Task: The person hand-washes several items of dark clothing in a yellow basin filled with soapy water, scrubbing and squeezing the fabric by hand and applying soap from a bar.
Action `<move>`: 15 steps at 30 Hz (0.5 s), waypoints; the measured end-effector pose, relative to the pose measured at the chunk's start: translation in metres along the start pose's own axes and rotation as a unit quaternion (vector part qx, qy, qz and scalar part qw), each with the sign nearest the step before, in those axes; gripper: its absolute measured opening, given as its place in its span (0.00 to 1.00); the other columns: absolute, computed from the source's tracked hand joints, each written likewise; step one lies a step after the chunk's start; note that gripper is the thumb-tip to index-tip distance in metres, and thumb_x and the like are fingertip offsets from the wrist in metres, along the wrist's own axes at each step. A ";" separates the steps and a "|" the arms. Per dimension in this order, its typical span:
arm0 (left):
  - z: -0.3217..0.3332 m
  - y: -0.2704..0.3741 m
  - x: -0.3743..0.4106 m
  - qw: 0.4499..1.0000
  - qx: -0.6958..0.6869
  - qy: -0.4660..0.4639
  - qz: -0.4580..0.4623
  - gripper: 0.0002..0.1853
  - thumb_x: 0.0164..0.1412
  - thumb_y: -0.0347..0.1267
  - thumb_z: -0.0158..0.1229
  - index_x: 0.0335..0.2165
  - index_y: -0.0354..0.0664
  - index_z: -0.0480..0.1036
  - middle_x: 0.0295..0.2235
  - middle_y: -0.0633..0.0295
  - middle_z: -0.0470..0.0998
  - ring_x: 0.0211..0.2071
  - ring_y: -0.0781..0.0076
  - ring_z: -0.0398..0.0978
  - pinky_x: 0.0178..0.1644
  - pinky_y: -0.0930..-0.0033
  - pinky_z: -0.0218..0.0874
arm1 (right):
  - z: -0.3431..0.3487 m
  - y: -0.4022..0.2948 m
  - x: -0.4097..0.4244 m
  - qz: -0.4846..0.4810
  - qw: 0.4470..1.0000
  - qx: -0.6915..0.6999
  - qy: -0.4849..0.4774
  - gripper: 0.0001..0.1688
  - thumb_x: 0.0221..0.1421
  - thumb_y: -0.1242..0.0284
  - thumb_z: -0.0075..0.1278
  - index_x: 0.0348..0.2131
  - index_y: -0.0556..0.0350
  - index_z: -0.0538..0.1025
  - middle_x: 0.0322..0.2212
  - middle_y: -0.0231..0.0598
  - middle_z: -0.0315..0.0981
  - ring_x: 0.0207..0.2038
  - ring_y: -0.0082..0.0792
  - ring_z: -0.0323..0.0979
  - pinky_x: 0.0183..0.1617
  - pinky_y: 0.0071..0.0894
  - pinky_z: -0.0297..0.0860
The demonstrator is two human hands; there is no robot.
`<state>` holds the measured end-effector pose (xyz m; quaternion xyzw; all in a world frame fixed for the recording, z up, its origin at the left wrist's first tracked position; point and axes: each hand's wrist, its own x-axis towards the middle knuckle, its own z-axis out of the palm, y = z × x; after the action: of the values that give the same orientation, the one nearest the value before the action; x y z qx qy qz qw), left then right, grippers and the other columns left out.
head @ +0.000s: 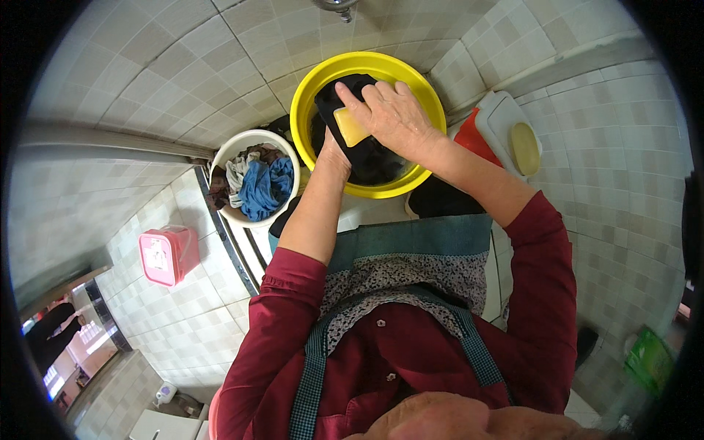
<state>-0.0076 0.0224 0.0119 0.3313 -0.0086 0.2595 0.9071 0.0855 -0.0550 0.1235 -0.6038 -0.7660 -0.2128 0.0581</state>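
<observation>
A yellow plastic basin stands before me with wet black cloth in it. My right hand grips a yellow bar of soap that lies against the raised cloth, its index finger stretched out along the soap's upper end. From below, my left hand reaches under the same cloth; its fingers are hidden by the fabric, which it appears to hold up. At the basin's left stands a white bucket holding blue, grey and brown clothes.
A pink lidded tub is on the tiled floor at left. A tap juts from the wall above the basin. At right are a red item, a pale plastic container with an oval yellowish piece, and a green packet.
</observation>
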 end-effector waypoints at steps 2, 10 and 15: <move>-0.004 0.002 -0.003 0.968 -0.244 0.006 -0.053 0.21 0.68 0.39 0.31 0.54 0.47 0.61 0.50 0.57 0.69 0.52 0.62 0.67 0.59 0.64 0.55 | -0.005 -0.003 0.009 0.018 0.999 -0.027 -0.020 0.32 0.50 0.75 0.45 0.57 0.51 0.63 0.27 0.32 0.63 0.31 0.30 0.65 0.33 0.30 0.59; 0.034 0.033 -0.014 0.993 -0.047 0.104 -0.038 0.15 0.63 0.29 0.45 0.48 0.44 0.67 0.43 0.62 0.73 0.43 0.68 0.71 0.48 0.68 0.64 | -0.012 0.037 0.005 0.149 0.979 -0.079 -0.112 0.32 0.50 0.77 0.44 0.57 0.54 0.63 0.30 0.39 0.69 0.36 0.38 0.69 0.39 0.39 0.63; 0.040 0.045 -0.019 0.975 -0.188 0.098 -0.070 0.14 0.63 0.28 0.46 0.47 0.42 0.68 0.42 0.64 0.73 0.41 0.72 0.71 0.48 0.71 0.65 | -0.029 0.010 0.026 0.123 0.989 0.018 -0.085 0.34 0.48 0.79 0.47 0.57 0.51 0.63 0.29 0.41 0.70 0.36 0.41 0.69 0.40 0.40 0.63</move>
<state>-0.0397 0.0181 0.0667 0.1274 0.0550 0.2203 0.9655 0.0832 -0.0407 0.1611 -0.7083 -0.6918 -0.1376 0.0294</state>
